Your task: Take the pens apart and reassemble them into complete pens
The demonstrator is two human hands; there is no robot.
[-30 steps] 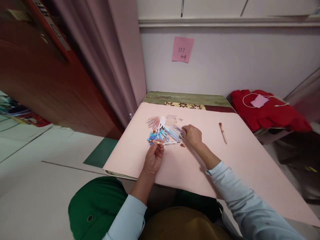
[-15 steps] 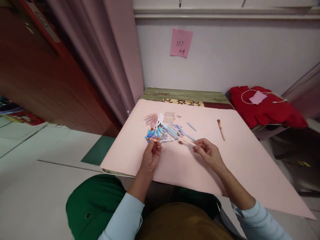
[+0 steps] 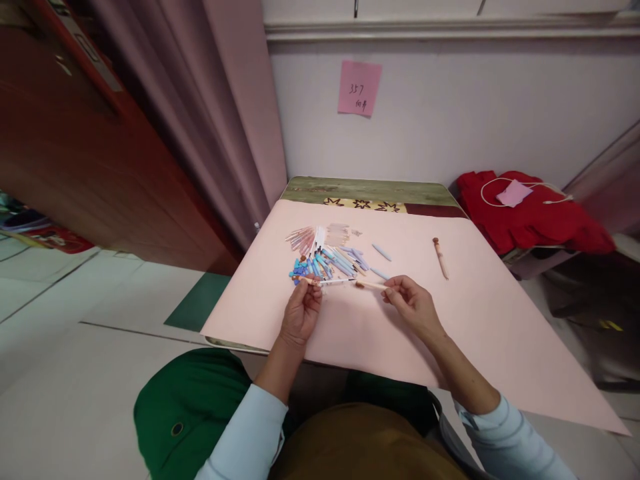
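My left hand pinches a thin white pen refill that points to the right. My right hand pinches a cream pen barrel with a brown end, its tip pointing left at the refill's tip. Both hover just above the pink sheet on the table. Right behind them lies a pile of blue and pink pen parts. A blue barrel lies loose to the pile's right.
An assembled cream pen with a brown cap lies alone at the right. A red cloth with a white cable sits on a stand beyond the table's right edge. A green stool is at my left knee. Curtain and wooden door stand left.
My right hand left the pile, drew back toward me with a cream barrel, and now brings its tip to the refill held in my left hand. The left hand stayed put.
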